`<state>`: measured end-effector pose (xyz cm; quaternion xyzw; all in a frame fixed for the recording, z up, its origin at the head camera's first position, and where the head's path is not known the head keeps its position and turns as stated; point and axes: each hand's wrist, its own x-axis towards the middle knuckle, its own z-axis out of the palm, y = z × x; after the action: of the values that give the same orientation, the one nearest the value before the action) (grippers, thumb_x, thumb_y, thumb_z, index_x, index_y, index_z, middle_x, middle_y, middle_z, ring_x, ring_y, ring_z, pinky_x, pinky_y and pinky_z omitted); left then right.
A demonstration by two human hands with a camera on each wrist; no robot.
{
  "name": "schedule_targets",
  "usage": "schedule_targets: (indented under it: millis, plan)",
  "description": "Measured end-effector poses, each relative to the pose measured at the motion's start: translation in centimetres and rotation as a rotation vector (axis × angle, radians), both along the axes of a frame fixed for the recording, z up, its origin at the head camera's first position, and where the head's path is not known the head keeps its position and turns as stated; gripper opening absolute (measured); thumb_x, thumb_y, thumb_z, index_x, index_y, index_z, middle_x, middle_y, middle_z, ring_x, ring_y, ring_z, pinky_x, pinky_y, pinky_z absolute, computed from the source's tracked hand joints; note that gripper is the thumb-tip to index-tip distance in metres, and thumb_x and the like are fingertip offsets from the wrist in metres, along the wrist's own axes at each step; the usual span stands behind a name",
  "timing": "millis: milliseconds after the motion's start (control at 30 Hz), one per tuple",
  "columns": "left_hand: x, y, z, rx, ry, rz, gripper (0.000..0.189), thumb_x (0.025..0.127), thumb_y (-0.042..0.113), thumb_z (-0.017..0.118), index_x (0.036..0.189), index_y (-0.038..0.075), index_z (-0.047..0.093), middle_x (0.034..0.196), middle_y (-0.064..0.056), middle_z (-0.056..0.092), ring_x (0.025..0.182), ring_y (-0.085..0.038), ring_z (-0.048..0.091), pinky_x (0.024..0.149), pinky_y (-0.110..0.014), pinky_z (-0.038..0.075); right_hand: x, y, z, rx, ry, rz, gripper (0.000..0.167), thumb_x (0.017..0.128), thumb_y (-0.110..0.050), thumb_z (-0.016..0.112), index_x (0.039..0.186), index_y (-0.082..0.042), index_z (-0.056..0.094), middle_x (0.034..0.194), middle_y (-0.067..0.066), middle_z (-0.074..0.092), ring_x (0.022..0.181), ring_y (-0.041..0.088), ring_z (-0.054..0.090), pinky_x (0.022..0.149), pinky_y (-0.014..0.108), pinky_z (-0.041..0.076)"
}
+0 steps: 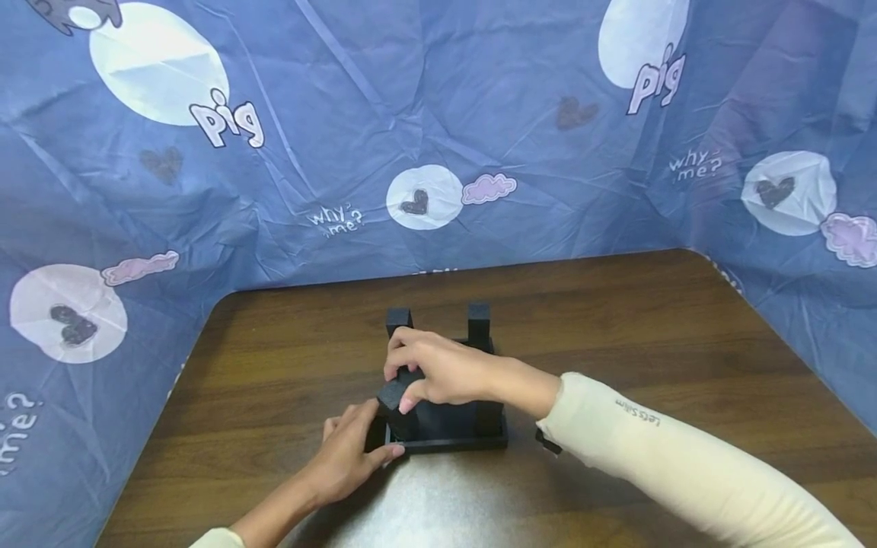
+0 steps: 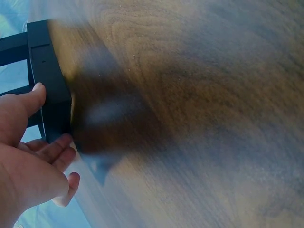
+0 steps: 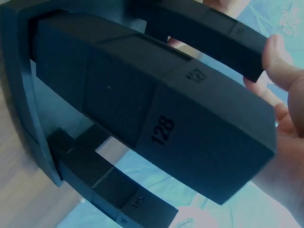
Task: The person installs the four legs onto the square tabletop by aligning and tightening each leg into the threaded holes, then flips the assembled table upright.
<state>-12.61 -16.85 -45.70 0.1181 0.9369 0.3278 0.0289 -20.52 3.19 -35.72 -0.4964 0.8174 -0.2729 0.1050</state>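
A black rectangular base (image 1: 452, 443) lies on the table with several square black posts standing up from it. My right hand (image 1: 438, 367) grips the top of the near-left post (image 1: 393, 393) between thumb and fingers. In the right wrist view that post (image 3: 223, 40) runs up to the fingertips. A post marked 128 (image 3: 190, 128) stands in the foreground there. My left hand (image 1: 349, 449) holds the base's near-left corner, its thumb along the front edge. From the left wrist, the thumb and fingers of the left hand (image 2: 33, 156) are around the black base (image 2: 52, 76).
Two far posts, left (image 1: 399, 318) and right (image 1: 479, 323), rise behind the right hand. A small black piece (image 1: 548, 441) lies partly under the right sleeve. The brown wooden table (image 1: 274, 365) is bounded by a blue printed cloth (image 1: 342, 137) at the back and sides.
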Motion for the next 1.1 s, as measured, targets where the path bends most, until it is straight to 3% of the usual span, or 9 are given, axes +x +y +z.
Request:
schedule_targets:
  millis: [133, 233, 367, 433, 500, 700, 1100]
  plan:
    - [0.00, 0.10, 0.10, -0.009, -0.023, 0.000, 0.059, 0.084, 0.030, 0.077, 0.131, 0.005, 0.052, 0.128, -0.013, 0.058, 0.122, -0.029, 0.049, 0.094, -0.050, 0.025, 0.12, -0.14, -0.18, 0.021, -0.012, -0.033, 0.035, 0.077, -0.029, 0.082, 0.088, -0.010, 0.056, 0.098, 0.000, 0.047, 0.083, 0.017, 0.048, 0.072, 0.024, 0.040]
    - [-0.02, 0.10, 0.11, -0.010, -0.025, 0.000, 0.061, 0.084, 0.029, 0.078, 0.132, 0.004, 0.052, 0.129, -0.015, 0.057, 0.122, -0.029, 0.048, 0.094, -0.050, 0.025, 0.00, -0.12, -0.22, 0.040, 0.004, -0.044, 0.040, 0.074, -0.034, 0.085, 0.087, -0.010, 0.055, 0.096, 0.000, 0.047, 0.082, 0.017, 0.048, 0.072, 0.027, 0.040]
    - [-0.04, 0.10, 0.03, -0.006, -0.007, -0.001, 0.059, 0.083, 0.027, 0.079, 0.132, 0.009, 0.053, 0.127, -0.010, 0.059, 0.122, -0.027, 0.049, 0.093, -0.048, 0.024, -0.31, 0.22, -0.01, 0.048, 0.041, -0.009, 0.046, 0.074, -0.029, 0.084, 0.112, -0.012, 0.067, 0.112, -0.001, 0.052, 0.097, 0.016, 0.053, 0.086, 0.032, 0.043]
    - [-0.04, 0.10, 0.00, 0.003, 0.001, -0.002, 0.058, 0.082, 0.026, 0.079, 0.132, 0.011, 0.053, 0.127, -0.007, 0.060, 0.120, -0.025, 0.049, 0.091, -0.047, 0.024, -0.42, 0.36, 0.05, 0.047, 0.060, 0.031, 0.052, 0.077, -0.024, 0.082, 0.125, -0.015, 0.066, 0.120, 0.001, 0.052, 0.106, 0.016, 0.051, 0.093, 0.033, 0.042]
    - [-0.04, 0.09, 0.00, 0.012, 0.004, -0.004, 0.056, 0.082, 0.025, 0.079, 0.131, 0.014, 0.054, 0.126, -0.004, 0.060, 0.119, -0.024, 0.049, 0.090, -0.047, 0.023, -0.47, 0.41, 0.05, 0.044, 0.086, 0.067, 0.051, 0.080, -0.020, 0.079, 0.129, -0.018, 0.065, 0.124, 0.002, 0.052, 0.110, 0.015, 0.050, 0.095, 0.032, 0.041]
    - [-0.08, 0.13, 0.07, 0.021, 0.006, -0.005, 0.053, 0.082, 0.025, 0.079, 0.128, 0.015, 0.056, 0.123, -0.002, 0.062, 0.115, -0.024, 0.051, 0.088, -0.046, 0.024, -0.36, 0.25, -0.19, 0.016, 0.129, 0.074, 0.040, 0.081, -0.019, 0.079, 0.120, -0.014, 0.069, 0.118, 0.004, 0.053, 0.103, 0.016, 0.052, 0.092, 0.029, 0.043]
    - [-0.03, 0.16, -0.05, 0.017, -0.001, 0.007, 0.052, 0.081, 0.027, 0.080, 0.126, 0.015, 0.057, 0.121, -0.002, 0.063, 0.113, -0.022, 0.051, 0.088, -0.046, 0.024, -0.41, 0.07, -0.52, 0.013, 0.136, 0.048, 0.038, 0.079, -0.019, 0.080, 0.116, -0.015, 0.071, 0.114, 0.003, 0.053, 0.101, 0.018, 0.054, 0.091, 0.032, 0.043]
